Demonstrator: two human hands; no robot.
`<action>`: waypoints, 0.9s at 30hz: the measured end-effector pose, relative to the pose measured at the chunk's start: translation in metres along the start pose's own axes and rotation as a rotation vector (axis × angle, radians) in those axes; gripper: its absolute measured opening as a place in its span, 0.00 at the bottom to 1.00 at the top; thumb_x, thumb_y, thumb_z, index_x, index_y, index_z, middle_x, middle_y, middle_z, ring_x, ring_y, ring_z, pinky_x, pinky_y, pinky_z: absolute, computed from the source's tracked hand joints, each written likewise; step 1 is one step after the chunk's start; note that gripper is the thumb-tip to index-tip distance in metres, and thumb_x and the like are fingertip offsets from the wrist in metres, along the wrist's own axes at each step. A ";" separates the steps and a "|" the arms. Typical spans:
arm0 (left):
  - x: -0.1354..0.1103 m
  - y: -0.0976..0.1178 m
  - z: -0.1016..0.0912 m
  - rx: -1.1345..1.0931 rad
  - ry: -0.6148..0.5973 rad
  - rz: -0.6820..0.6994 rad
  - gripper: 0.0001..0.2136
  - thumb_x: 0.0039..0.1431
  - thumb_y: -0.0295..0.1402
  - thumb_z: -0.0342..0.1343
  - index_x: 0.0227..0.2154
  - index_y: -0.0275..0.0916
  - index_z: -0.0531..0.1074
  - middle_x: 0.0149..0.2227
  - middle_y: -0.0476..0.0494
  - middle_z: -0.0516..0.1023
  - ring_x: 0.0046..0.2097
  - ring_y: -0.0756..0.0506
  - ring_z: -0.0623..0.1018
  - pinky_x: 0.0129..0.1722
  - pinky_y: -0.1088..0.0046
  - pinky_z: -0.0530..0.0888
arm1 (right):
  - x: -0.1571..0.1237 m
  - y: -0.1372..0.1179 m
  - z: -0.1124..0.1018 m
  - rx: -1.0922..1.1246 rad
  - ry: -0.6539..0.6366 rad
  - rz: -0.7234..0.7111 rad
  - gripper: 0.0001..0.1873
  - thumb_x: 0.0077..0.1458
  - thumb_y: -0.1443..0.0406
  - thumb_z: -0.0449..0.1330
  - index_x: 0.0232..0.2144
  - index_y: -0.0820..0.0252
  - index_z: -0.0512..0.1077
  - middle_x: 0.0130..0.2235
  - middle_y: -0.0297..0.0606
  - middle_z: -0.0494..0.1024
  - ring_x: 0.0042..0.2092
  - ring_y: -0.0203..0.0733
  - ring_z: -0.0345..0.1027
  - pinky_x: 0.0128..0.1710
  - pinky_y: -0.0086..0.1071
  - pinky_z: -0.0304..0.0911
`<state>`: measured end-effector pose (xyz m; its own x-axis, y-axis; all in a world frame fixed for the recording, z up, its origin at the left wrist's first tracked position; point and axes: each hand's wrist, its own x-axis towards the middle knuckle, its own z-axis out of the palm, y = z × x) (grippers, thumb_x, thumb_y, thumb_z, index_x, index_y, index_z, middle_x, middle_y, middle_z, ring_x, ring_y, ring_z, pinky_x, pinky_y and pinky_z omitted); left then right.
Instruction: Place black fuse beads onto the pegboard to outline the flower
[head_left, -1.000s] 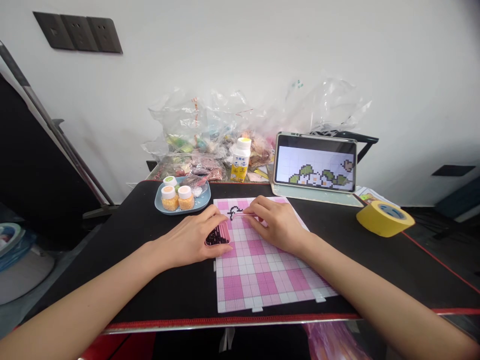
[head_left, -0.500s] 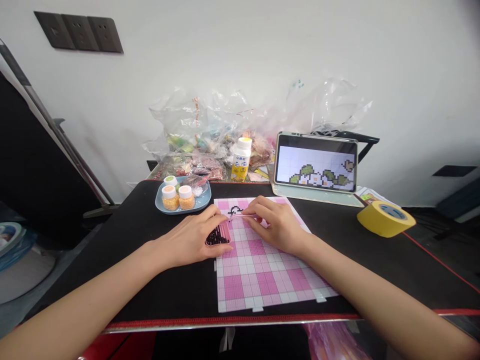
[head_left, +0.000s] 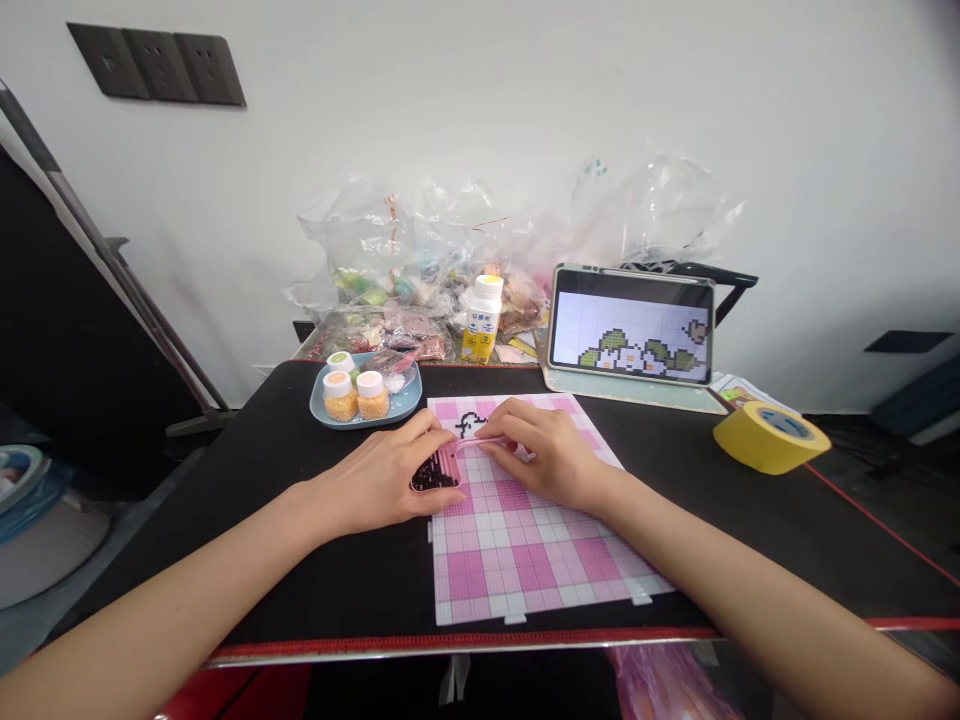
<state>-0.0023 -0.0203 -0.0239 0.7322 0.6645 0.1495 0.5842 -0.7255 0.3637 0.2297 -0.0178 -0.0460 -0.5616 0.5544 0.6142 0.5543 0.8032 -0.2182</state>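
Note:
My left hand point(head_left: 401, 470) is closed around a small pink tray point(head_left: 453, 464) of black beads point(head_left: 433, 472), at the left edge of a pink-and-white checked pegboard point(head_left: 517, 540). Between the fingertips of my right hand point(head_left: 544, 445) is a pair of pink tweezers point(head_left: 476, 442); their tip reaches the tray's right side. Just beyond the tweezers, a short curved outline of black beads point(head_left: 471, 422) sits on the board, partly hidden by my right fingers.
A blue dish point(head_left: 330, 417) holds jars of orange beads point(head_left: 373, 398). Behind stand a white-and-yellow bottle point(head_left: 482, 320), plastic bags point(head_left: 367, 240) and a tablet point(head_left: 634, 330) showing a pixel flower pattern. Yellow tape point(head_left: 750, 440) lies at right.
The tweezers have dropped slightly, from just above the tray's upper right corner to its side. My right hand has shifted a little left and down; my left hand stays put.

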 end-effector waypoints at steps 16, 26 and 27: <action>-0.001 -0.002 0.001 -0.007 0.007 -0.004 0.24 0.58 0.47 0.53 0.53 0.40 0.65 0.46 0.41 0.67 0.39 0.44 0.74 0.40 0.64 0.72 | 0.007 0.026 -0.026 -0.407 0.181 0.504 0.14 0.59 0.67 0.48 0.44 0.61 0.70 0.37 0.44 0.77 0.32 0.43 0.70 0.29 0.32 0.60; -0.001 -0.001 -0.001 0.016 -0.018 -0.014 0.23 0.59 0.48 0.51 0.53 0.40 0.64 0.47 0.41 0.66 0.40 0.44 0.73 0.42 0.63 0.72 | -0.032 0.114 -0.085 -0.629 0.052 1.157 0.25 0.54 0.71 0.48 0.56 0.65 0.62 0.44 0.56 0.75 0.45 0.58 0.70 0.38 0.41 0.61; -0.001 -0.001 -0.001 0.018 -0.023 -0.017 0.23 0.59 0.48 0.51 0.52 0.40 0.64 0.47 0.41 0.66 0.40 0.44 0.73 0.42 0.63 0.72 | -0.034 0.117 -0.084 -0.628 0.036 1.148 0.25 0.54 0.71 0.48 0.56 0.65 0.62 0.44 0.56 0.75 0.45 0.58 0.69 0.38 0.41 0.61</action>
<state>-0.0039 -0.0201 -0.0237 0.7294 0.6730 0.1224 0.6030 -0.7171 0.3496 0.3647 0.0388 -0.0287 0.4311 0.8367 0.3378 0.8986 -0.3639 -0.2452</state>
